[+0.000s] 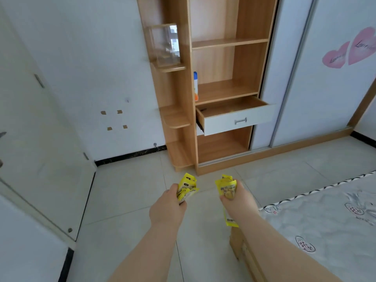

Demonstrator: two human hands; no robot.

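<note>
Left hand [167, 202]: grips yellow packets [186, 187].
Right hand [239, 198]: grips further packets [226, 188].
Drawer [234, 115]: open, well ahead.
Progress: packets apparently not yet stowed.

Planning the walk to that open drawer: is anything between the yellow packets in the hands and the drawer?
Nothing visible does. The left hand and right hand hold the yellow packets above bare floor tiles; the drawer stands pulled out, its top uncovered.
</note>
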